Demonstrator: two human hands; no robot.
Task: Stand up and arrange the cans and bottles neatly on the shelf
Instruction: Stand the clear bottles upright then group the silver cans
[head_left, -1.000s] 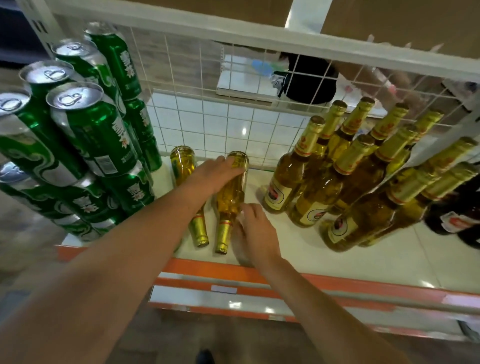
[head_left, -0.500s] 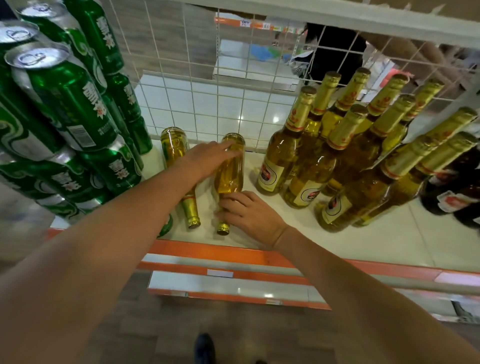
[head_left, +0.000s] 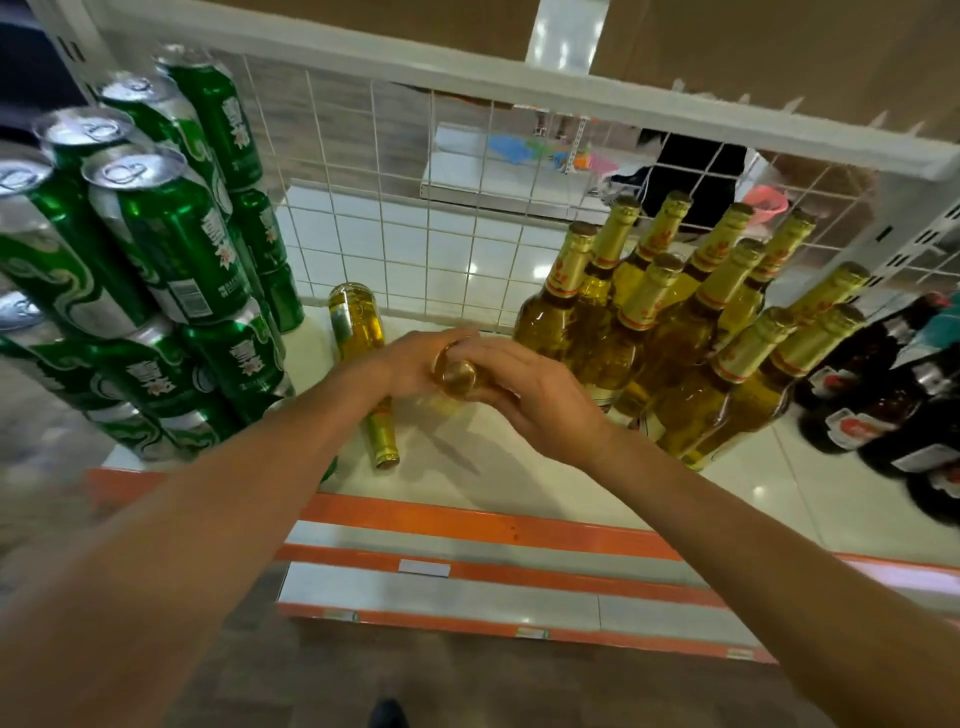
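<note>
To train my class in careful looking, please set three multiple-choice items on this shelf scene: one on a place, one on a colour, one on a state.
1. Where on the shelf do the green cans stand?
A) left end
B) right end
C) front middle

2. What colour is the shelf's front edge?
A) blue
B) orange
C) black

3. How is the bottle whose cap faces the camera?
A) lying untouched
B) held by both hands
C) standing free

Answers:
1 A: the cans are stacked at the left end.
2 B: an orange strip runs along the front.
3 B: the left hand and right hand grip it.
</note>
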